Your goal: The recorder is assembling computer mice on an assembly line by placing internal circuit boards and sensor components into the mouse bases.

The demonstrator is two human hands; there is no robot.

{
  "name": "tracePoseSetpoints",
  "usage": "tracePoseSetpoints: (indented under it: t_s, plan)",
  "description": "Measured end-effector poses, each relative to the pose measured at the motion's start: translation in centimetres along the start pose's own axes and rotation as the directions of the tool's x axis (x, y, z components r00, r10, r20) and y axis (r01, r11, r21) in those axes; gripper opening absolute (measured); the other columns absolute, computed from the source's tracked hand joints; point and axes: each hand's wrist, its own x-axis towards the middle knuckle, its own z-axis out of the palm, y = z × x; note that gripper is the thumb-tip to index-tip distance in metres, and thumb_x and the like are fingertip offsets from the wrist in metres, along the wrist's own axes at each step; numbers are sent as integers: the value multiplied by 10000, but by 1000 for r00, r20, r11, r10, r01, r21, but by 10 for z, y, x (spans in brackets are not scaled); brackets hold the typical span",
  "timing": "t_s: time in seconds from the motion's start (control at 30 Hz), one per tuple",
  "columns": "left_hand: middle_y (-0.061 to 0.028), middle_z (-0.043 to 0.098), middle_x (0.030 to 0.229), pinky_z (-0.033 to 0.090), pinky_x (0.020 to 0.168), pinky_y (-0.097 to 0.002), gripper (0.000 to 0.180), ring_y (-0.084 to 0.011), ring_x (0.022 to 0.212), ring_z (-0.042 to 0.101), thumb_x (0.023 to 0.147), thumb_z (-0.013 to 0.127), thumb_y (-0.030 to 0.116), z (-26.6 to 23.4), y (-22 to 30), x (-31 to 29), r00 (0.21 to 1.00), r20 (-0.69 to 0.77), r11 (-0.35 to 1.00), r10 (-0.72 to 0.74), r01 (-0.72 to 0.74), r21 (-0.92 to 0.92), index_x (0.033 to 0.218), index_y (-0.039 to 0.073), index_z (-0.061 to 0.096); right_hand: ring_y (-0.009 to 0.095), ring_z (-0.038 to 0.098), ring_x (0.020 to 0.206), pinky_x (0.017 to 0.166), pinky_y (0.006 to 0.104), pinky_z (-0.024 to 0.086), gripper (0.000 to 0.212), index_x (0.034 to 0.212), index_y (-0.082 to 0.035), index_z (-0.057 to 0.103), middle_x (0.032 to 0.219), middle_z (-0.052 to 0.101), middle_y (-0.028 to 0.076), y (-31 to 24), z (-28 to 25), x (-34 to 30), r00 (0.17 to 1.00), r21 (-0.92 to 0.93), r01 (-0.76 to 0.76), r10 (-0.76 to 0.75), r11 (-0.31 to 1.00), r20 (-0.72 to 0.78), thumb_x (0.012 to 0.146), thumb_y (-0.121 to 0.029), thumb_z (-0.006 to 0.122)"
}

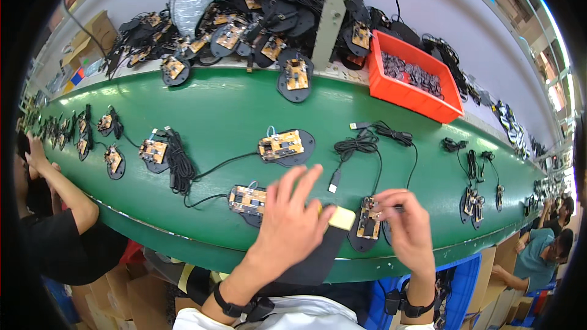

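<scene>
My left hand point(290, 217) hovers with its fingers apart, over the edge of a black sheet point(315, 260) and beside a pale yellow block point(342, 218). Left of it lies a circuit board point(246, 198) on a black mouse base, partly covered by the hand. My right hand point(403, 223) has its fingers curled together at the right edge of another circuit board point(368, 220), which sits on a black oval base near the table's front edge. What is between those fingertips is too small to make out. A coiled black USB cable point(356, 143) lies beyond this board.
More boards on black bases, such as one mouse base point(309, 143), lie along the green table point(232, 104). A red bin point(422, 107) of small grey round parts stands at the back right, beside heaped bases and cables point(281, 18). Co-workers sit at left and right; a blue crate point(468, 287) stands below.
</scene>
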Motion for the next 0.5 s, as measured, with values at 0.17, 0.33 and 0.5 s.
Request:
tracePoseSetpoints:
  t_s: [0.17, 0.33, 0.5]
  plan:
    - [-161, 612, 1348, 403, 1015, -552, 309, -363, 1268, 516, 888, 748, 258, -8, -26, -31, 998, 4, 975, -70, 68, 211, 756, -11, 670, 378, 615, 1202, 1039, 470, 513, 335, 1087, -3, 630, 1176, 642, 172, 11, 32, 12, 771, -479, 615, -351, 626, 532, 758, 64, 634]
    - [-150, 625, 1326, 343, 1082, -649, 350, -377, 1324, 504, 879, 752, 293, -35, -18, -81, 994, 84, 967, -76, 53, 250, 714, -3, 662, 381, 622, 1015, 894, 443, 546, 349, 1037, 37, 659, 1062, 607, 172, 32, -33, 40, 953, -862, 302, -111, 406, 282, 698, 107, 614]
    - [-169, 533, 1463, 318, 1076, -722, 338, -478, 1410, 399, 852, 767, 288, -48, -5, -92, 975, 14, 931, -220, 206, 301, 731, -9, 661, 345, 558, 1054, 959, 436, 492, 349, 1139, 40, 637, 1077, 581, 173, -33, 74, 118, 752, -504, 643, -352, 577, 556, 800, -26, 692]
